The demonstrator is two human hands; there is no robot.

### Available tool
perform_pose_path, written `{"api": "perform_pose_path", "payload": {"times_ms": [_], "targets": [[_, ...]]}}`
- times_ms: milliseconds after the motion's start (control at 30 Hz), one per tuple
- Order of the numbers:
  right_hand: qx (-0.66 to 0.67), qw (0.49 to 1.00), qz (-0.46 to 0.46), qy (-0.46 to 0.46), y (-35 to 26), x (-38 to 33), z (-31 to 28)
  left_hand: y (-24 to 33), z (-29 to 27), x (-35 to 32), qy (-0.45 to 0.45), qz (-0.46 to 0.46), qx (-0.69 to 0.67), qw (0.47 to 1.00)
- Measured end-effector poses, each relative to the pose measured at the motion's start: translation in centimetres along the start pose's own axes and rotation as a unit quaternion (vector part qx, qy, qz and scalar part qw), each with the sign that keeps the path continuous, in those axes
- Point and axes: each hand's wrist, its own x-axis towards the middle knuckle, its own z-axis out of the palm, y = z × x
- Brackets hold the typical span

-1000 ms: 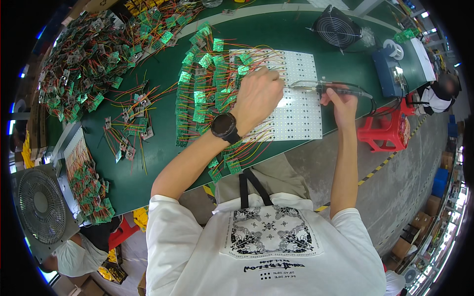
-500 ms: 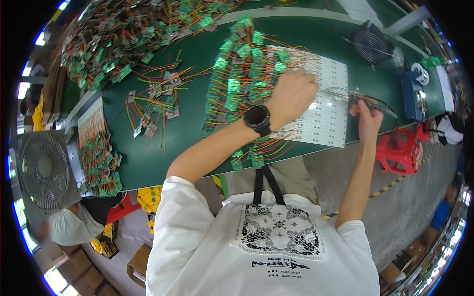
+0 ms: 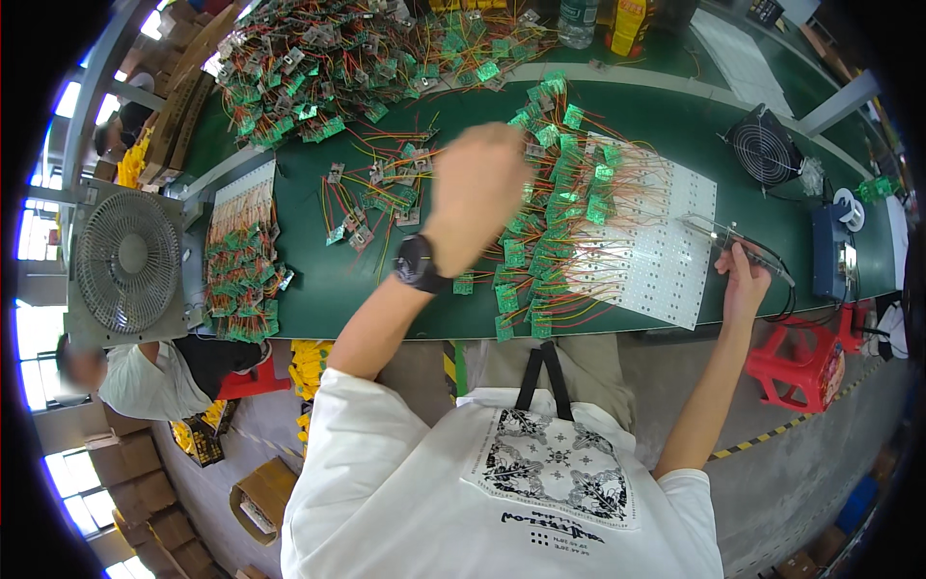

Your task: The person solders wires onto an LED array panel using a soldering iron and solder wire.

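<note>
My left hand, with a dark watch on its wrist, is over the table between a small group of loose wired circuit boards and the rows of green circuit boards. Motion smears its fingers, so I cannot tell whether they hold anything. Red and yellow wires run from those rows onto a white perforated panel. My right hand is closed around the handle of a soldering iron with a black cable. The iron's thin tip is over the right part of the panel.
A large heap of wired boards lies at the back left. Another loaded panel and a grey fan are at left. To the right stand a small black fan, a blue soldering station and a wire spool. Someone sits at left.
My left hand has moved left, away from the white panel and toward the loose boards. The right hand keeps the soldering iron near the panel's right side. The view has shifted.
</note>
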Motion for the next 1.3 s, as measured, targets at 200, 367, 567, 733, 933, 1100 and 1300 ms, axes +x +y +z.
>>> {"api": "perform_pose_path", "payload": {"times_ms": [200,367,567,733,933,1100,1300], "targets": [[0.001,1.0,0.013,-0.009,-0.2,0.2,0.3,-8.0,-1.4,-3.4,-0.046,-0.211,0.118,0.969],[0.013,1.0,0.011,-0.014,-0.3,0.2,0.3,-10.3,1.1,-4.1,0.051,-0.165,0.132,0.976],[0.026,0.999,0.011,-0.017,-0.5,-0.1,0.8,-11.5,-1.4,-4.2,0.063,-0.268,-0.224,0.935],[0.02,1.0,0.015,-0.015,-0.2,-0.2,0.0,-8.1,-3.9,-6.5,0.15,-0.238,-0.398,0.873],[0.006,1.0,0.005,-0.017,-0.2,0.1,-0.1,-6.5,-3.3,-13.3,0.076,-0.137,-0.137,0.978],[0.014,0.999,0.0,-0.036,-0.1,0.2,0.2,-7.1,-4.2,-15.8,0.005,-0.143,-0.186,0.972],[0.012,0.999,-0.009,-0.028,0.0,0.2,0.1,-7.1,-3.3,-11.7,-0.045,-0.21,-0.165,0.962]]}}
